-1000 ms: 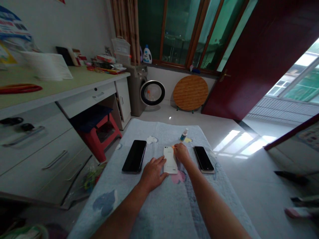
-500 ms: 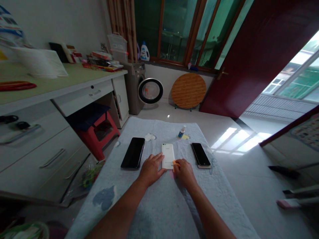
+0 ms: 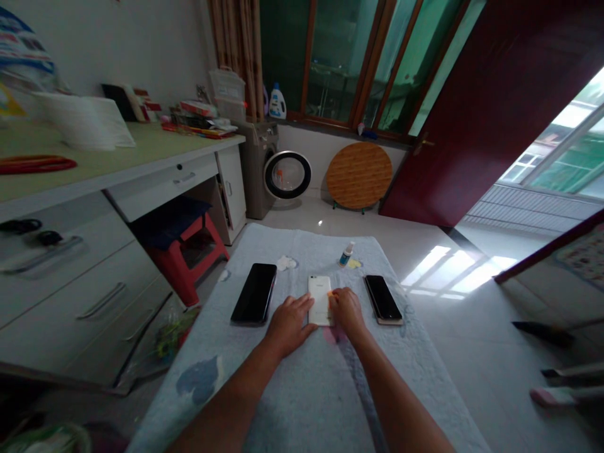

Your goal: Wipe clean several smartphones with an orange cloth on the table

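Observation:
A white smartphone (image 3: 320, 299) lies back up on the cloth-covered table (image 3: 302, 402). My left hand (image 3: 289, 324) holds it in place, fingertips at its left edge and thumb by its lower left corner. My right hand (image 3: 346, 308) is closed on a small orange cloth (image 3: 331, 294), pressed to the phone's right side; most of that cloth is hidden by the fingers. To the left lies a large black smartphone (image 3: 255, 294), screen up. Another dark smartphone (image 3: 383, 299) rests on the right, on top of something pale. A small spray bottle (image 3: 346, 254) stands behind.
A desk (image 3: 174, 154) with drawers runs along the left, a red stool (image 3: 198, 251) under it. At the back are a washing machine (image 3: 258, 170) with its door ajar and a round wooden tabletop (image 3: 359, 175). A dark red door (image 3: 453, 94) stands at the right.
My right hand has moved the orange cloth up along the phone's right side, away from the lower corner. My left hand keeps its place. The whole view has shifted slightly.

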`<state>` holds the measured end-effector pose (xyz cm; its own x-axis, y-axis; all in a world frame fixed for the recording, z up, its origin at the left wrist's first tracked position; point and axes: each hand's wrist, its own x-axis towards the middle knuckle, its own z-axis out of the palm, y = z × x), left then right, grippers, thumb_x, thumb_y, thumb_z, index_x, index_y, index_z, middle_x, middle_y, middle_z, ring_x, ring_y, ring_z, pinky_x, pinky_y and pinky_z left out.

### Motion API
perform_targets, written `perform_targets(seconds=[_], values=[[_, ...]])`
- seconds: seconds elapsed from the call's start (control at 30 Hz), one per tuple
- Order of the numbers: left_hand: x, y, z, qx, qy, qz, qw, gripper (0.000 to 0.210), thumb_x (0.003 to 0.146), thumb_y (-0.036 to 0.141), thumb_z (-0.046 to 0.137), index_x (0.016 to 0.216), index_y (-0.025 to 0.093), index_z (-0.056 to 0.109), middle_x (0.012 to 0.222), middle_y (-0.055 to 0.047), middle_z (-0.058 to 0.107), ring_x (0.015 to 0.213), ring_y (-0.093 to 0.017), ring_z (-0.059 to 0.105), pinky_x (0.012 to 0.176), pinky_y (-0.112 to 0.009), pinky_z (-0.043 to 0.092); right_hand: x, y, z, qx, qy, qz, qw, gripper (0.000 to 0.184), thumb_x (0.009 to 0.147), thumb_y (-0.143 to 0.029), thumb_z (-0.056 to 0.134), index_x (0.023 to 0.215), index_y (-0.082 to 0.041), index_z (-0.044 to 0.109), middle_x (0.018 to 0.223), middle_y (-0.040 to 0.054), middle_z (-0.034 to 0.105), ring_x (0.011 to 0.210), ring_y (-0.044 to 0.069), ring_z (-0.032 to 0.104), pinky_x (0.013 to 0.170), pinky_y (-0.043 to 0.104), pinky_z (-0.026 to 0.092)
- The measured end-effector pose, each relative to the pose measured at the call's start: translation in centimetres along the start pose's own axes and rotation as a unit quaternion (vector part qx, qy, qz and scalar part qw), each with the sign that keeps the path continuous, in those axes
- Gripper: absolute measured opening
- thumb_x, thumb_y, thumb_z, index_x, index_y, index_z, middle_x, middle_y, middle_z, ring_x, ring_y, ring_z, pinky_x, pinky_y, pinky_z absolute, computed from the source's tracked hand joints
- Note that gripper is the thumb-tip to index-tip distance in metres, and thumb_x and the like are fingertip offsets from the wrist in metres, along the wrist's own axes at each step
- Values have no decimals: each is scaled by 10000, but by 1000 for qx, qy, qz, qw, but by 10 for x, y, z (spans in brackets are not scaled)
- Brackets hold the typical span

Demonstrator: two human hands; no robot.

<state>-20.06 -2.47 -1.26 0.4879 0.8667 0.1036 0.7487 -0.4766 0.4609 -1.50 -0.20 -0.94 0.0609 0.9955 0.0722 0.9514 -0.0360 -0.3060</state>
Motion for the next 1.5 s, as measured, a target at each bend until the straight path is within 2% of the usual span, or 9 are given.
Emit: perform_targets(seconds=[0.2,0.33,0.7,0.8,0.93,1.1,1.27,1.37,1.5], values=[[0,0,-2,-4,-6,-6,1000,582,823,395,620,1360,236,462,1464,-36,434,1186,-259,476,1018,-382,372,52,-2,8,-43,-10,-5,999,267,892,-134,436,994,-85,678,956,150,670,904,180,595,779,243,383],[0,-1,-1,-4,-4,-5,1000,587,819,394,630,1358,229,465,1459,-32,440,1178,-262,469,1012,-376,381,75,-5,8,-61,-39,-37,997,272,902,-150,442,986,-106,697,950,160,669,909,191,592,783,260,385],[-1,-3,-1,-13,10,3,1000,554,809,374,657,1319,247,482,1437,-25,460,1162,-265,479,1016,-393,393,89,-37,7,-74,-104,-182,975,286,912,-183,455,1029,-164,716,990,148,643,960,215,566,845,296,363],[-1,-4,5,-20,22,-4,1000,595,804,359,659,1337,227,431,1426,-64,459,1222,-267,460,1040,-406,381,85,-41,3,-65,-109,-208,970,282,917,-187,462,1044,-191,714,1009,127,626,949,196,555,865,292,351],[1,-8,16,-26,51,-35,998,846,755,322,696,1429,146,217,1486,-181,330,1369,-312,316,1095,-465,324,72,-43,-1,-57,-114,-237,963,254,922,-216,488,1026,-193,720,1019,115,597,970,185,526,875,281,342],[0,-9,20,-58,100,-6,993,993,738,299,691,1465,189,24,1507,-187,275,1395,-317,278,1089,-486,331,38,-38,0,-45,-102,-284,952,234,923,-206,495,935,-174,726,952,92,571,864,174,487,811,282,356],[-1,-5,13,-59,90,-3,994,957,755,231,623,1478,196,-3,1489,-157,324,1265,-295,443,1013,-431,399,-10,-30,-5,0,-93,-340,936,183,899,-177,536,857,-170,714,899,65,549,850,164,458,790,273,353],[-1,-4,9,-48,55,-14,997,948,747,212,609,1485,192,15,1421,-134,428,1166,-277,498,966,-401,416,-31,-27,-10,37,-96,-330,938,168,899,-168,541,877,-180,707,912,52,554,855,156,465,768,254,362],[0,-4,6,-37,13,-36,999,828,778,278,613,1468,220,160,1235,-96,575,1074,-258,531,904,-362,430,-38,-26,-13,74,-89,-295,949,193,920,-182,521,859,-179,704,881,42,576,857,148,493,761,238,371]])
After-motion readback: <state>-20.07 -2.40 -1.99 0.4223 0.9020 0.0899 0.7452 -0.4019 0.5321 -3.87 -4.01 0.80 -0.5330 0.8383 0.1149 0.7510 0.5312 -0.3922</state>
